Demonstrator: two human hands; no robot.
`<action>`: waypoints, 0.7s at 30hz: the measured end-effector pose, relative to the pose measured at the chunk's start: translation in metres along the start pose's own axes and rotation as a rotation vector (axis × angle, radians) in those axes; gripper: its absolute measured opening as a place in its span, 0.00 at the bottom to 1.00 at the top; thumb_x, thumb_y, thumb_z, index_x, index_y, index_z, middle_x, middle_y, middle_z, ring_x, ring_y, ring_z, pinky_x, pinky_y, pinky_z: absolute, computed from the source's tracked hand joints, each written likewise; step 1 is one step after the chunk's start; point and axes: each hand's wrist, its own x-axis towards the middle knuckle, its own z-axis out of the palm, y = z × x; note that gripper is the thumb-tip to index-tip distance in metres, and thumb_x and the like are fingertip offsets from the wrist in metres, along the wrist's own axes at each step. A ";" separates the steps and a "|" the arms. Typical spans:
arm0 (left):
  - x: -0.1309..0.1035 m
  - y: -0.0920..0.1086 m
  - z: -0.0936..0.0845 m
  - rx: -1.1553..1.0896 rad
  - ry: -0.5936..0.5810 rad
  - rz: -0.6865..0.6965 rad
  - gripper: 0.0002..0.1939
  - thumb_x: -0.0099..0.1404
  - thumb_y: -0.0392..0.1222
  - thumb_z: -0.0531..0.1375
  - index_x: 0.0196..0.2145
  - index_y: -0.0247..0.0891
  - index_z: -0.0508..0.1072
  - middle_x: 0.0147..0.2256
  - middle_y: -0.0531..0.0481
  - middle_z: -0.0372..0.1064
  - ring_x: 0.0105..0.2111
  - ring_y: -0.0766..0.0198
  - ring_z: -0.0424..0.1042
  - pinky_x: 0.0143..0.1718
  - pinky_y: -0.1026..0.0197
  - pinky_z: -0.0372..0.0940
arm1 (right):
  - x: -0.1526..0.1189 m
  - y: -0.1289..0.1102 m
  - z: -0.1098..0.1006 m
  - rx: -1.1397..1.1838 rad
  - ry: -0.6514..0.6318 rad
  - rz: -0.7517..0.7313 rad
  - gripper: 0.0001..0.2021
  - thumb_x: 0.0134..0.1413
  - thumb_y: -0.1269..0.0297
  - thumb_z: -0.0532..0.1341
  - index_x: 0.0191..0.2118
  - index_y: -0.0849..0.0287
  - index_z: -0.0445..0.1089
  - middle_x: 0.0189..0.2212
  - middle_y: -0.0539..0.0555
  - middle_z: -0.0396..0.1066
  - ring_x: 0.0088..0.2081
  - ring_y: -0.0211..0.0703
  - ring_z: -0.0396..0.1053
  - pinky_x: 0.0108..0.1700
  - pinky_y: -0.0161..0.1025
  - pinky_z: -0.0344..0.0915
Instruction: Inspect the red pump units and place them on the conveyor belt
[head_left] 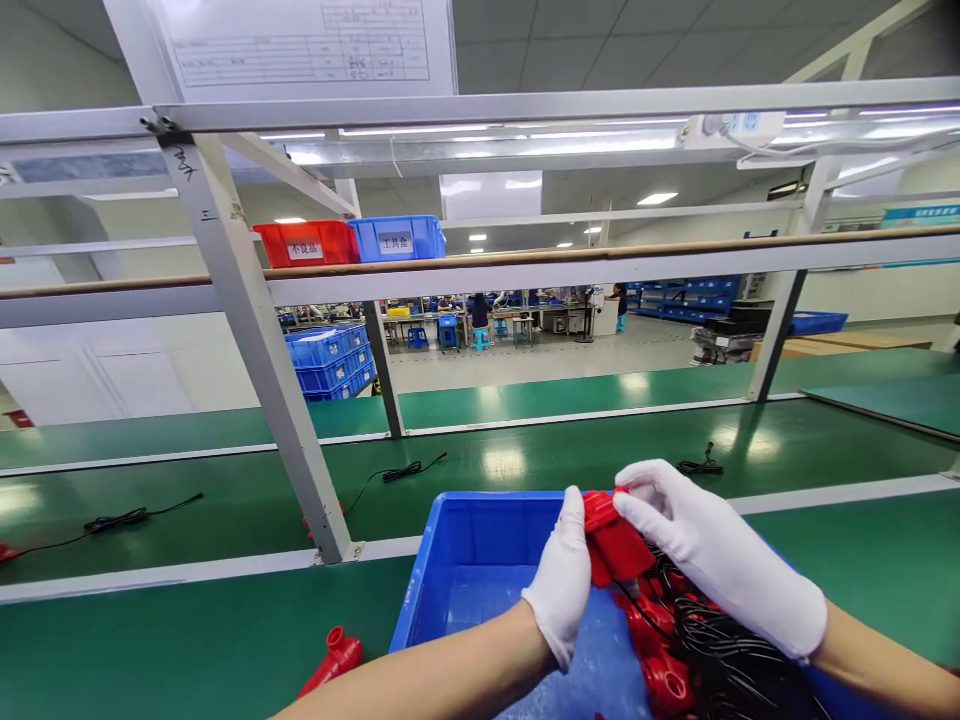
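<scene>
Green worktop [187, 640] fills the lower view, crossed by white strips and backed by a second green belt [525, 455] running left to right. A grey metal frame [247, 300] rises from the worktop, with one slanted post in the left foreground and horizontal rails above; a printed sheet [307, 45] hangs at the top. On the shelf rail sit a red bin [304, 243] and a blue bin [397, 238], each with a white label. Beyond the frame lies an open factory floor with stacked blue crates [330, 360] and distant people at benches.

Blue tray [450, 570] stands on the near worktop, directly under both gloved hands. Its right half holds a heap of red parts with black cables [697, 650]; its left half shows bare floor.

Right hand [712, 550], in a white glove, comes in from the right, fingers [637, 510] curled and closed onto the top of a red plastic part [615, 545]. Left hand [562, 580], also gloved, stands upright against the part's left side, fingers together and pressed to it. The part is held between the two hands, above the tray and touching the heap's upper edge.

A separate red piece [334, 655] lies on the worktop left of the tray. Coiled black cables [116, 520] [405, 470] [697, 465] rest on the far belt
</scene>
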 end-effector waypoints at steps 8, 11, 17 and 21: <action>-0.002 -0.001 0.001 -0.362 0.022 -0.050 0.34 0.66 0.68 0.51 0.45 0.32 0.73 0.43 0.42 0.73 0.48 0.53 0.70 0.57 0.52 0.59 | -0.012 0.014 0.025 -0.051 -0.089 0.009 0.29 0.57 0.52 0.58 0.61 0.57 0.55 0.54 0.60 0.68 0.52 0.52 0.69 0.55 0.49 0.66; 0.000 -0.002 -0.006 -0.503 -0.044 -0.099 0.31 0.63 0.68 0.54 0.38 0.33 0.72 0.36 0.45 0.73 0.44 0.53 0.71 0.54 0.53 0.61 | -0.019 0.013 0.030 -0.084 -0.068 -0.099 0.33 0.54 0.57 0.61 0.63 0.56 0.54 0.58 0.60 0.64 0.55 0.52 0.67 0.57 0.49 0.66; -0.006 0.005 -0.005 -0.562 -0.188 -0.159 0.29 0.59 0.70 0.58 0.29 0.37 0.66 0.25 0.52 0.65 0.35 0.57 0.71 0.48 0.56 0.63 | -0.039 0.017 0.033 -0.210 0.039 -0.317 0.37 0.52 0.57 0.64 0.65 0.49 0.49 0.56 0.57 0.67 0.51 0.50 0.71 0.49 0.45 0.73; -0.011 0.010 -0.002 -0.384 -0.169 -0.144 0.32 0.61 0.73 0.51 0.30 0.36 0.66 0.29 0.50 0.66 0.34 0.58 0.69 0.44 0.57 0.63 | -0.046 0.017 0.029 -0.250 0.052 -0.368 0.38 0.52 0.56 0.65 0.65 0.48 0.48 0.52 0.55 0.70 0.47 0.47 0.74 0.44 0.40 0.75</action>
